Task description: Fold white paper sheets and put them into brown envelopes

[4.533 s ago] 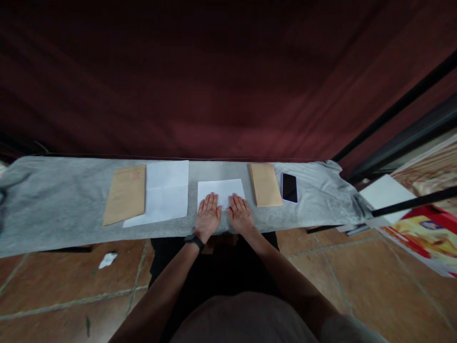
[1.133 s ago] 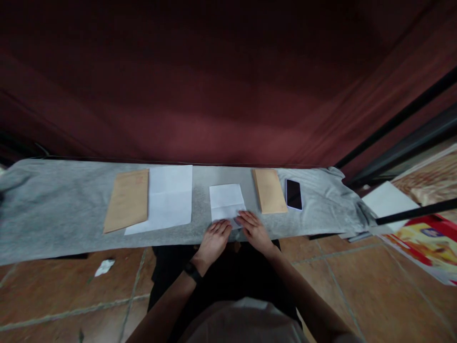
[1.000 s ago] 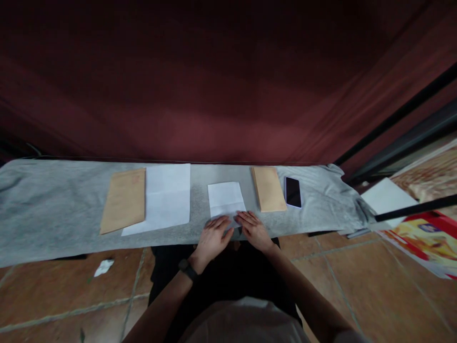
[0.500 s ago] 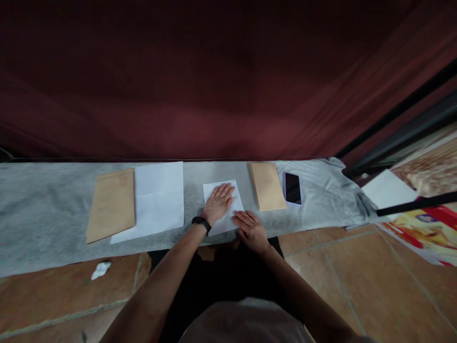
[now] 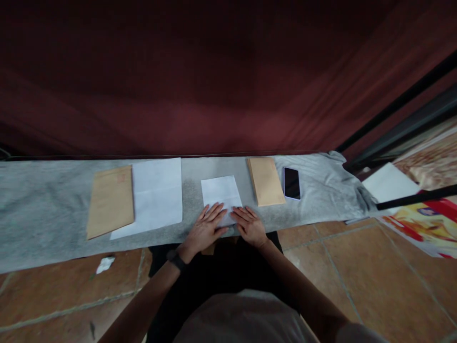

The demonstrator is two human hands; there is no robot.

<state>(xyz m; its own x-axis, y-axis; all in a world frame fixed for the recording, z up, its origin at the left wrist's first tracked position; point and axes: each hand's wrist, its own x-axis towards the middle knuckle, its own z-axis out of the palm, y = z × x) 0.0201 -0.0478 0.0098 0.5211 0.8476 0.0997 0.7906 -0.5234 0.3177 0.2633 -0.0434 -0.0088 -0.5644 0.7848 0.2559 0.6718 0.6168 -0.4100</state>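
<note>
In front of me a folded sheet of white paper lies flat on the grey cloth. My left hand, with a dark band on its wrist, rests on the paper's near left part, fingers stretched out and palm down. On the near right corner lies my right hand, its fingers also extended and flat. Both hands cover the paper's near edge. To the right is a stack of brown envelopes. Larger white sheets lie to the left, partly under a brown envelope.
A phone with a dark screen lies right of the envelope stack. The grey cloth covers a long narrow surface against a dark red hanging. At the right stand dark bars and a colourful printed box.
My left hand has slid from the middle of the folded paper down to its near edge, uncovering the upper part. My right hand has stayed near the same corner.
</note>
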